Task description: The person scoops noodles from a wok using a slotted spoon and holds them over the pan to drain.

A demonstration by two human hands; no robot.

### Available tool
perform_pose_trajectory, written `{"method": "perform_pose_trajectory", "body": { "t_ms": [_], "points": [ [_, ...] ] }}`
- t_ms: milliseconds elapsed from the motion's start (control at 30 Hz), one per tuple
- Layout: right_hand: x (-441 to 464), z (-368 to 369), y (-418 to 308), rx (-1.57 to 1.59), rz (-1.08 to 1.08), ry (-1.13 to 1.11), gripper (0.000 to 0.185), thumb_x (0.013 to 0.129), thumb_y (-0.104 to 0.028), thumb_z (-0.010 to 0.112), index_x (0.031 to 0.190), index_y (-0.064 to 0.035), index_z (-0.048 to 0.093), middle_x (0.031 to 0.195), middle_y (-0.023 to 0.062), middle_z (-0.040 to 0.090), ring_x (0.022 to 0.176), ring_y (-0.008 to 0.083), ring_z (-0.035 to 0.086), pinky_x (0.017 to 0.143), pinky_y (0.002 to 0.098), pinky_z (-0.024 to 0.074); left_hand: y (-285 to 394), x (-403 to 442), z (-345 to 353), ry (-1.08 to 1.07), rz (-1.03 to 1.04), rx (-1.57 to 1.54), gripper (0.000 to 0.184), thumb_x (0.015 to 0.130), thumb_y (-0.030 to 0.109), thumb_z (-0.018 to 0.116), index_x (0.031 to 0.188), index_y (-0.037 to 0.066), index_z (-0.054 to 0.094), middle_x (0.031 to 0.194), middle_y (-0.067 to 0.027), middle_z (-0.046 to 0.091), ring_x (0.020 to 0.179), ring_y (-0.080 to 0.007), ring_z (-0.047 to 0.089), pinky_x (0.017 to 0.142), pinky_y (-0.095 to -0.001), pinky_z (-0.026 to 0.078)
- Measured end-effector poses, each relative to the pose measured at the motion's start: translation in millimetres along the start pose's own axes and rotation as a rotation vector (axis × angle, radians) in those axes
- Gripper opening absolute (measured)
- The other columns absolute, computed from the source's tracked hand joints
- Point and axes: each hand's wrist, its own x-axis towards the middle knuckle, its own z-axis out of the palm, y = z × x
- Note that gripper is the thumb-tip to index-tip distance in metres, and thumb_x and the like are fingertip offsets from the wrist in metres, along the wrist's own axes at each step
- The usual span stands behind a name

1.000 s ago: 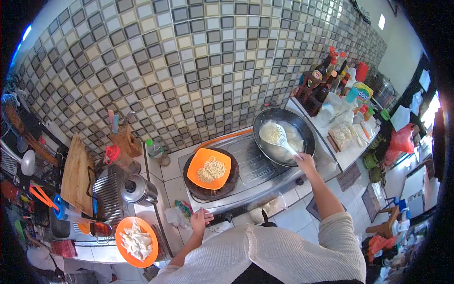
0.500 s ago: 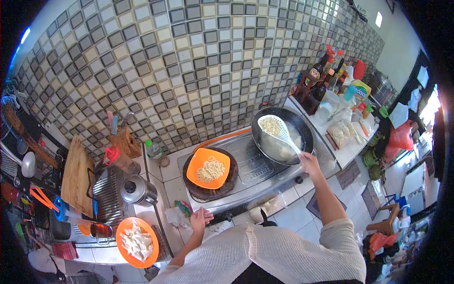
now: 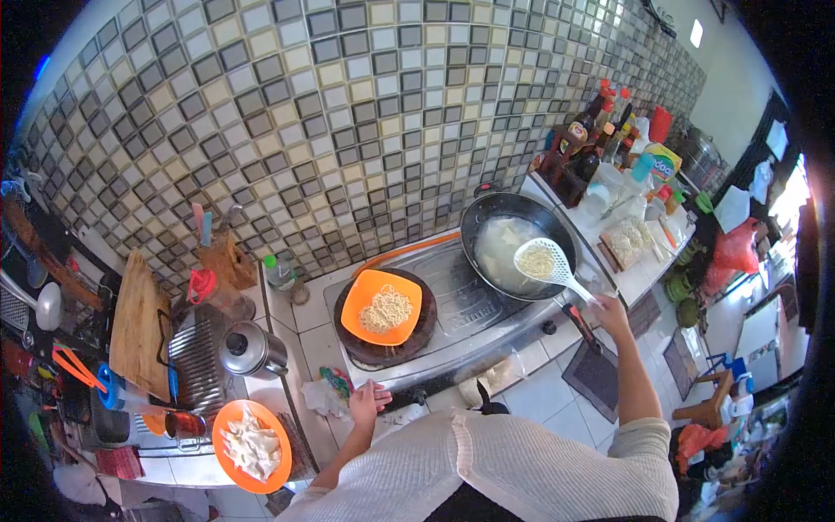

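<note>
My right hand is closed around the handle of a white slotted skimmer. Pale noodles lie in the skimmer's bowl, which is over the right side of a dark wok. Cloudy liquid with pale pieces fills the wok's bottom. Near the counter's front edge, my left hand has its fingers loosely apart and holds nothing visible. Beside it lies a crumpled plastic packet. An orange square bowl with more noodles rests on the round dark burner cover.
An orange plate of white pieces stands at the lower left, below a lidded metal pot. Bottles crowd the right counter near a noodle pack. The wok handle juts toward me.
My right hand has moved right, drawing the skimmer with its noodles from the wok's upper left to its right side. My left hand has hardly moved.
</note>
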Motion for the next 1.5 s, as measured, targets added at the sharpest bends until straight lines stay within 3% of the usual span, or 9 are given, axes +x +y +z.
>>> {"method": "perform_pose_trajectory", "body": {
  "t_ms": [67, 100, 167, 467, 700, 767, 1067, 1367, 1500],
  "points": [
    [0, -3, 12, -0.189, -0.155, 0.116, 0.028, 0.078, -0.026, 0.064, 0.1, -0.0086, 0.066, 0.072, 0.0101, 0.064, 0.068, 0.0225, 0.062, 0.064, 0.0353, 0.0462, 1, 0, 1, 0.022, -0.007, 0.01, 0.039, 0.094, 0.035, 0.043, 0.085, 0.001, 0.059, 0.072, -0.0132, 0.067, 0.057, -0.019, 0.066, 0.042, -0.0219, 0.044],
    [-6, -9, -1, -0.189, -0.151, 0.117, 0.028, 0.078, -0.026, 0.064, 0.1, -0.0086, 0.066, 0.072, 0.0101, 0.064, 0.068, 0.0225, 0.062, 0.064, 0.0353, 0.0462, 1, 0, 1, 0.019, -0.009, 0.012, 0.039, 0.094, 0.035, 0.043, 0.085, 0.001, 0.059, 0.072, -0.0132, 0.067, 0.057, -0.019, 0.066, 0.042, -0.0219, 0.044],
    [-20, -22, -47, -0.323, 0.03, -0.005, 0.033, 0.079, -0.033, 0.063, 0.105, -0.014, 0.066, 0.092, 0.017, 0.066, 0.086, 0.0341, 0.063, 0.074, 0.0402, 0.0484, 0, 0, 1, 0.008, -0.009, -0.009, 0.038, 0.094, 0.035, 0.044, 0.084, 0.002, 0.06, 0.072, -0.0125, 0.067, 0.057, -0.0189, 0.066, 0.042, -0.0219, 0.044],
    [2, 9, -59, -0.377, -0.09, -0.122, 0.032, 0.079, -0.032, 0.061, 0.105, -0.0153, 0.066, 0.094, 0.0161, 0.066, 0.087, 0.0349, 0.062, 0.077, 0.0426, 0.0486, 2, -4, 4, 0.025, 0.026, -0.014, 0.039, 0.094, 0.036, 0.044, 0.082, 0.002, 0.059, 0.07, -0.0122, 0.067, 0.055, -0.0185, 0.066, 0.042, -0.0221, 0.045],
    [18, 37, -47, -0.053, -0.147, -0.184, 0.031, 0.079, -0.026, 0.063, 0.105, -0.0103, 0.065, 0.091, 0.0151, 0.066, 0.085, 0.0293, 0.064, 0.075, 0.0367, 0.0479, 6, -7, 5, 0.035, 0.024, -0.016, 0.04, 0.094, 0.037, 0.043, 0.083, 0.003, 0.06, 0.07, -0.0118, 0.067, 0.056, -0.0182, 0.066, 0.042, -0.0217, 0.044],
    [20, 42, -39, 0.048, -0.189, -0.129, 0.032, 0.079, -0.025, 0.065, 0.107, -0.0088, 0.064, 0.089, 0.0134, 0.067, 0.083, 0.0231, 0.064, 0.075, 0.0334, 0.0469, 4, -5, 4, 0.026, 0.016, 0.01, 0.039, 0.094, 0.036, 0.043, 0.083, 0.003, 0.06, 0.07, -0.0117, 0.067, 0.057, -0.018, 0.066, 0.043, -0.0216, 0.044],
    [18, 44, -47, 0.136, -0.145, -0.137, 0.029, 0.084, -0.019, 0.062, 0.108, -0.0029, 0.062, 0.082, 0.0051, 0.064, 0.077, 0.0106, 0.057, 0.073, 0.0273, 0.0451, -1, 0, 1, 0.009, -0.001, 0.001, 0.037, 0.095, 0.035, 0.043, 0.083, 0.003, 0.058, 0.073, -0.0123, 0.067, 0.058, -0.0192, 0.067, 0.043, -0.0222, 0.045],
    [11, 30, -52, 0.417, 0.135, -0.117, 0.025, 0.086, -0.018, 0.059, 0.107, -0.0043, 0.063, 0.08, 0.0, 0.062, 0.068, 0.0114, 0.056, 0.064, 0.0281, 0.0452, 3, -4, 2, 0.014, -0.011, -0.003, 0.037, 0.095, 0.035, 0.042, 0.084, 0.003, 0.059, 0.071, -0.0113, 0.067, 0.058, -0.0183, 0.066, 0.042, -0.0222, 0.044],
    [27, 40, -29, 0.36, -0.058, -0.037, 0.025, 0.086, -0.02, 0.06, 0.105, -0.0039, 0.064, 0.076, 0.0002, 0.061, 0.064, 0.0114, 0.054, 0.06, 0.029, 0.0445, 3, -3, 2, 0.015, -0.001, -0.003, 0.037, 0.095, 0.035, 0.042, 0.084, 0.003, 0.059, 0.07, -0.0111, 0.067, 0.057, -0.0181, 0.066, 0.042, -0.0223, 0.044]
  ]
}}
